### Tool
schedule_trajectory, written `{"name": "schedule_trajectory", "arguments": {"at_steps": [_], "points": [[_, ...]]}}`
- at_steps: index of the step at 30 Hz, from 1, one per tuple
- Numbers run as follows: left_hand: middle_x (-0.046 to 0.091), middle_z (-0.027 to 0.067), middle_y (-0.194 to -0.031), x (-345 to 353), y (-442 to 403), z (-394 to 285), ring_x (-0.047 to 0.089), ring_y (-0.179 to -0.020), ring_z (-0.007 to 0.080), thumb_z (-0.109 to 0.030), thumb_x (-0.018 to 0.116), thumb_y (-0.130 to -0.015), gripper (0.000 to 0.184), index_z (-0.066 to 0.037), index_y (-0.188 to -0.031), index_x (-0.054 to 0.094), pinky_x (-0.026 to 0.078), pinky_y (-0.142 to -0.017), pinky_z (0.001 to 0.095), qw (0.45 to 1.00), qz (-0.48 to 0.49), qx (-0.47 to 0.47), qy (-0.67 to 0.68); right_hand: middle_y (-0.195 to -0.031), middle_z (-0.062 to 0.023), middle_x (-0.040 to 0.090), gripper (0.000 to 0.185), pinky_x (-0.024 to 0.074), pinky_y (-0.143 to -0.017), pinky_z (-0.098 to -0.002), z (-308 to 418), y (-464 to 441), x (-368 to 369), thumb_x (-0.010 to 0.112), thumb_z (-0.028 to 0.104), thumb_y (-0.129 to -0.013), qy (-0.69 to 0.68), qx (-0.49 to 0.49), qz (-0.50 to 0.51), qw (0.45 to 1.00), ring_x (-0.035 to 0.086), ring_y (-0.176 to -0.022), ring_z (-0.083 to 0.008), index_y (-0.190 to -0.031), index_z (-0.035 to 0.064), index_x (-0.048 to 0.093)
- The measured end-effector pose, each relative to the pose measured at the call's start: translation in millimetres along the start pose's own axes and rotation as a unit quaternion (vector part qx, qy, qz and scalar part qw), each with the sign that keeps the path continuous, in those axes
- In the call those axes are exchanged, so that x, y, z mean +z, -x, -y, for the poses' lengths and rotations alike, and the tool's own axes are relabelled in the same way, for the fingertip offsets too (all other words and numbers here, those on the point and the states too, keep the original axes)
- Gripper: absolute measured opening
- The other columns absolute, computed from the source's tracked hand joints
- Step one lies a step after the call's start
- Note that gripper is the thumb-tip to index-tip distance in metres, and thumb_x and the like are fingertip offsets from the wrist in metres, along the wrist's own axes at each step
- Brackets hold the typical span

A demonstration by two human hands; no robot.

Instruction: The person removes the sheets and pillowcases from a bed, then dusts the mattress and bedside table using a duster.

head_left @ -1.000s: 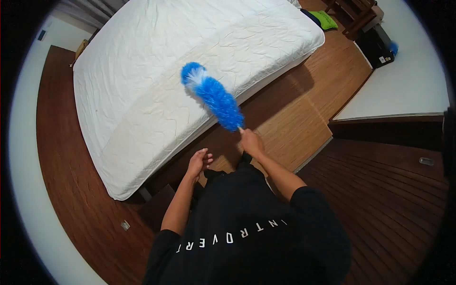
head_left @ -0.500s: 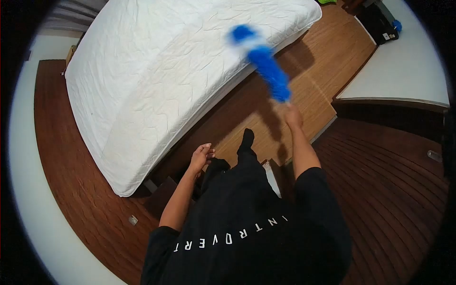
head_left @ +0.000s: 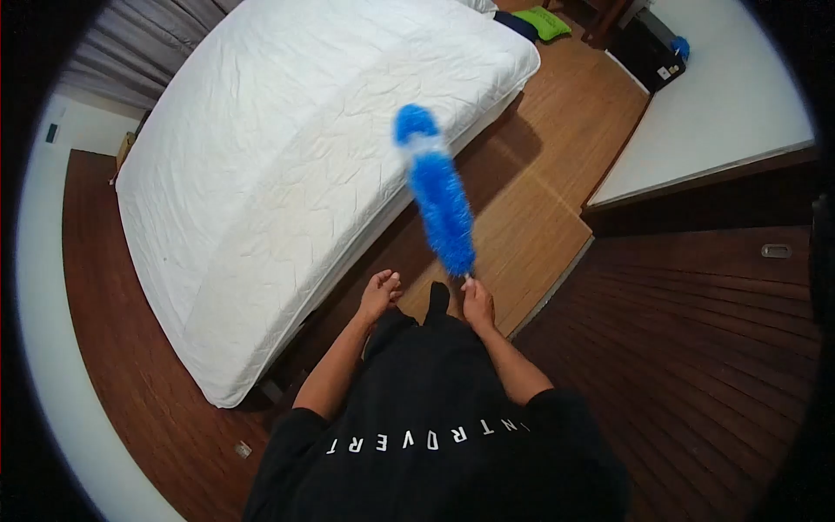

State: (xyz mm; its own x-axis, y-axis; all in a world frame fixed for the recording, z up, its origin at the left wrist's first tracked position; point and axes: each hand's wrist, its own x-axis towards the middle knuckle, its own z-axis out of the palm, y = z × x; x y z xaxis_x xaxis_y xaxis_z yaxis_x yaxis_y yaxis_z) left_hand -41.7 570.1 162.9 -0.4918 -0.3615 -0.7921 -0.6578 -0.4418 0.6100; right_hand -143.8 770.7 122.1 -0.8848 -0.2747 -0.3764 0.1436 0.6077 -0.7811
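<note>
A fluffy blue duster [head_left: 444, 204] with a white band near its tip points away from me, its tip over the side of the white mattress [head_left: 287, 191]. My right hand [head_left: 477, 306] is closed round the short handle at its near end. In front of my body, to the left, my left hand [head_left: 380, 294] hangs with loosely curled, parted fingers and holds nothing. The mattress edge runs just beyond it.
Wooden floor [head_left: 557, 174] runs along the mattress. A black box [head_left: 645, 54] stands by the white wall at the upper right, near a green item [head_left: 544, 23]. A dark slatted wooden door [head_left: 696, 348] is at my right. Grey curtains [head_left: 130, 52] hang at the upper left.
The duster swung right and away, then came back nearer my body with my right hand. My left hand has stayed about where it was. The view has shifted.
</note>
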Motion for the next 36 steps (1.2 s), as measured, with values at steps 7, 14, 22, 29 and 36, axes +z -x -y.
{"name": "schedule_trajectory", "arguments": {"at_steps": [7,14,22,29,36], "points": [[0.047,0.0130,-0.115,17.1,-31.4,-45.6,0.047,-0.103,0.0251,-0.038,0.062,-0.075,0.069,0.001,-0.124,0.033,0.039,-0.084,0.0374,0.988,0.016,0.078,0.135,-0.071,-0.0167,0.057,0.032,0.0419,-0.062,-0.0397,38.3,0.8,-22.0,0.042,0.034,-0.086,0.086,-0.097,0.167,0.977,0.055,-0.068,-0.0330,-0.085,0.0045,0.054],[0.054,0.0104,-0.105,26.6,-52.2,-92.5,0.051,-0.096,0.0201,-0.025,0.060,-0.074,0.044,0.003,-0.107,0.052,0.038,-0.084,0.0326,0.987,0.039,0.050,0.148,-0.066,-0.0011,0.048,0.033,0.0422,-0.052,-0.0228,77.2,-52.2,-30.2,0.034,0.035,-0.091,-0.249,0.170,0.393,0.869,0.047,-0.057,-0.0108,-0.092,0.0061,0.049],[0.056,0.0077,-0.101,-3.2,-139.8,-142.7,0.051,-0.091,0.0180,-0.030,0.061,-0.074,0.043,-0.002,-0.107,0.054,0.040,-0.080,0.0309,0.977,-0.027,0.210,0.017,-0.061,0.0005,0.045,0.025,0.0346,-0.038,-0.0217,167.5,-138.3,-17.1,0.033,0.030,-0.091,-0.189,0.206,0.463,0.841,0.040,-0.045,-0.0086,-0.080,0.0105,0.044],[0.050,0.0091,-0.111,-27.7,-136.9,-202.8,0.050,-0.099,0.0223,-0.044,0.046,-0.084,0.049,-0.005,-0.114,0.046,0.040,-0.084,0.0361,0.949,0.050,0.115,0.290,-0.064,-0.0135,0.054,0.023,0.0404,-0.057,-0.0321,237.6,-206.8,31.0,0.047,0.023,-0.083,0.082,-0.205,0.294,0.930,0.050,-0.059,-0.0240,-0.083,0.0005,0.054],[0.052,0.0114,-0.109,-41.8,-144.4,-188.8,0.053,-0.096,0.0247,-0.032,0.030,-0.090,0.037,-0.005,-0.112,0.043,0.042,-0.077,0.0365,0.968,0.009,0.154,0.197,-0.089,-0.0169,0.056,0.022,0.0426,-0.069,-0.0420,310.1,-211.0,54.1,0.047,0.017,-0.077,0.027,-0.306,0.220,0.926,0.053,-0.082,-0.0355,-0.095,0.0050,0.053]]}}
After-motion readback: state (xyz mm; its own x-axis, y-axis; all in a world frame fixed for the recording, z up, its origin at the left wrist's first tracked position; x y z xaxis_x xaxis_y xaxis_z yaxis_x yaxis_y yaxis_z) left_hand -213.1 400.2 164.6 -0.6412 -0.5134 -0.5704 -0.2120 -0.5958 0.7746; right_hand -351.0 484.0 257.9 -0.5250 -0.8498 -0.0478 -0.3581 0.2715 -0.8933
